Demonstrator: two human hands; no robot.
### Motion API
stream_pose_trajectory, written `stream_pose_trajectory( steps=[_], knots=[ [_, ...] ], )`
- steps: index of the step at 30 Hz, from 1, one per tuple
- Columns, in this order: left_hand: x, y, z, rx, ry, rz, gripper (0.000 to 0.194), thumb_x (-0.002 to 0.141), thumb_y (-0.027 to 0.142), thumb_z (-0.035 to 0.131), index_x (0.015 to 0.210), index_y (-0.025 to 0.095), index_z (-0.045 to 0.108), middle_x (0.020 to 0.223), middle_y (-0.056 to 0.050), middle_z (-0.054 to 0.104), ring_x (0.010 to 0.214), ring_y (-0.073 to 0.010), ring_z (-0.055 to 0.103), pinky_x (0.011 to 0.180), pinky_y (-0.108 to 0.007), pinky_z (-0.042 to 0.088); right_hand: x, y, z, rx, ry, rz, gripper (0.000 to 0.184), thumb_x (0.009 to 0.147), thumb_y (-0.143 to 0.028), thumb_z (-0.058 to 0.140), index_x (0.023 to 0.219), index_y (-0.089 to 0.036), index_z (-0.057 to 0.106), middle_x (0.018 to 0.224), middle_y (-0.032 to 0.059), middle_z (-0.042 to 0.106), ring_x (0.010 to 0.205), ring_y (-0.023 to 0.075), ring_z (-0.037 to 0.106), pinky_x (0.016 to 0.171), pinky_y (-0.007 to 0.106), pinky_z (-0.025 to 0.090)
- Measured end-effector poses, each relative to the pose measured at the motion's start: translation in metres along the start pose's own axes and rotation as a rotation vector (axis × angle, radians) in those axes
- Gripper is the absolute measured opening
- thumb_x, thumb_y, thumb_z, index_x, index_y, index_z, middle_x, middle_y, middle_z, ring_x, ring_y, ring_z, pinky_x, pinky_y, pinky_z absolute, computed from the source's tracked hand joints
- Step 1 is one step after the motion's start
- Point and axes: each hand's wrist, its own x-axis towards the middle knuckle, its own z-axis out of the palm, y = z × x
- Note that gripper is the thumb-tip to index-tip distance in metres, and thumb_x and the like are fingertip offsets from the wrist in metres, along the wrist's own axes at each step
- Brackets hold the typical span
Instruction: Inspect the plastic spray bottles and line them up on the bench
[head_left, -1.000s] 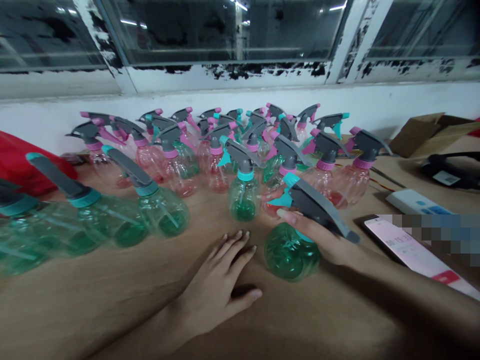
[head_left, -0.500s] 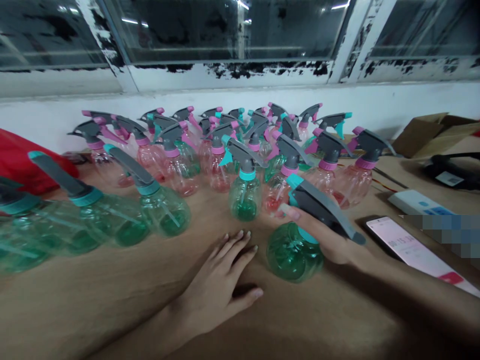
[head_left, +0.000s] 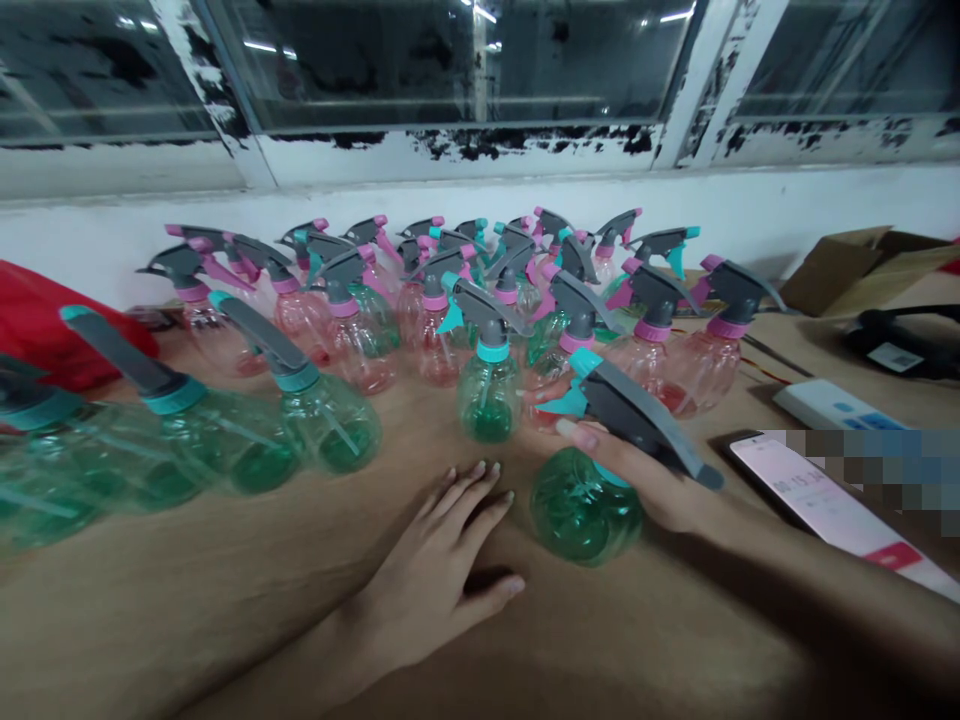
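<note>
right hand (head_left: 669, 492): fingers are wrapping round the top of a green spray bottle (head_left: 585, 512), its neck leaning rightward into them | left hand (head_left: 431, 585): is lying left of that bottle, fingers spread wide, gripping nothing | second green bottle (head_left: 488, 405): is standing beyond, liquid pooling low inside

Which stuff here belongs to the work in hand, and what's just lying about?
Likely in the work:
- held green bottle, its neck in the right hand's grip
- other green bottles, standing nearby
- pink bottles, standing behind

Likely just lying about:
- red item
- cardboard box
- black item
- phone, possibly timing
</note>
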Motion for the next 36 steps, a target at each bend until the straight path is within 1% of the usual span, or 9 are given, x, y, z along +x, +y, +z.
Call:
stream_pose_trajectory(
  steps=[5,9,14,17,21,24,29,33,36],
  knots=[
    [0.001,0.000,-0.001,0.007,-0.010,0.010,0.056,0.091,0.054,0.047,0.133,0.016,0.045,0.146,-0.011,0.034,0.135,-0.0275,0.028,0.108,-0.046,0.026,0.000,0.002,-0.001,0.011,-0.010,0.036,0.028,0.085,-0.044,0.056,0.108,-0.030,0.065,0.078,-0.0009,0.064,0.070,0.0166,0.061,0.065,0.030,0.053],
    [0.000,0.002,-0.002,0.009,-0.018,0.010,0.056,0.091,0.053,0.048,0.133,0.016,0.044,0.147,-0.011,0.033,0.136,-0.0269,0.026,0.108,-0.045,0.026,-0.002,0.009,-0.002,0.052,-0.025,0.017,0.027,0.086,-0.042,0.055,0.109,-0.032,0.065,0.095,-0.0002,0.067,0.084,0.0178,0.063,0.078,0.032,0.053],
    [0.000,0.002,-0.001,-0.002,-0.015,0.005,0.055,0.091,0.053,0.048,0.133,0.017,0.045,0.147,-0.010,0.034,0.135,-0.0275,0.028,0.109,-0.046,0.025,-0.002,0.001,-0.003,-0.002,-0.016,0.044,0.023,0.084,-0.045,0.056,0.095,-0.029,0.069,0.080,-0.0004,0.065,0.069,0.0161,0.060,0.068,0.031,0.053],
    [0.001,0.001,-0.001,0.000,-0.011,0.014,0.056,0.091,0.053,0.048,0.133,0.015,0.045,0.146,-0.011,0.035,0.135,-0.0280,0.027,0.109,-0.047,0.025,0.000,-0.004,-0.003,0.003,-0.023,0.024,0.023,0.084,-0.045,0.057,0.089,-0.028,0.070,0.081,-0.0005,0.066,0.069,0.0157,0.060,0.069,0.031,0.053],
    [0.001,0.001,-0.001,-0.002,-0.018,0.015,0.057,0.091,0.053,0.048,0.134,0.015,0.044,0.147,-0.011,0.034,0.135,-0.0277,0.027,0.109,-0.047,0.025,0.001,-0.003,-0.002,0.014,-0.026,0.022,0.027,0.085,-0.044,0.056,0.102,-0.028,0.068,0.089,0.0005,0.068,0.075,0.0167,0.062,0.074,0.033,0.053],
    [0.000,0.001,-0.001,-0.004,-0.019,-0.003,0.057,0.091,0.053,0.048,0.134,0.016,0.044,0.148,-0.011,0.031,0.136,-0.0282,0.026,0.108,-0.047,0.026,0.001,0.000,-0.001,0.021,-0.032,0.036,0.031,0.085,-0.045,0.055,0.111,-0.029,0.065,0.083,0.0002,0.066,0.071,0.0165,0.061,0.070,0.032,0.053],
    [0.000,0.001,-0.002,-0.004,-0.025,0.002,0.056,0.090,0.053,0.049,0.133,0.016,0.045,0.147,-0.011,0.033,0.135,-0.0287,0.027,0.108,-0.047,0.027,-0.001,0.003,-0.001,0.031,-0.033,0.034,0.028,0.085,-0.043,0.057,0.108,-0.030,0.065,0.086,0.0005,0.065,0.077,0.0181,0.061,0.077,0.034,0.052],
    [0.001,0.001,-0.002,0.011,-0.017,0.007,0.057,0.090,0.053,0.049,0.133,0.016,0.045,0.147,-0.012,0.033,0.135,-0.0283,0.028,0.108,-0.047,0.027,0.000,0.002,-0.001,0.027,-0.013,0.028,0.029,0.083,-0.045,0.057,0.107,-0.029,0.065,0.077,-0.0002,0.062,0.068,0.0174,0.059,0.066,0.033,0.051],
    [0.000,0.000,0.000,0.009,-0.011,0.008,0.057,0.091,0.052,0.049,0.134,0.016,0.044,0.148,-0.012,0.031,0.135,-0.0284,0.026,0.107,-0.047,0.027,0.002,-0.005,0.000,0.021,-0.015,0.015,0.029,0.083,-0.045,0.057,0.106,-0.029,0.062,0.074,-0.0010,0.060,0.064,0.0168,0.056,0.065,0.033,0.050]
  ],
)
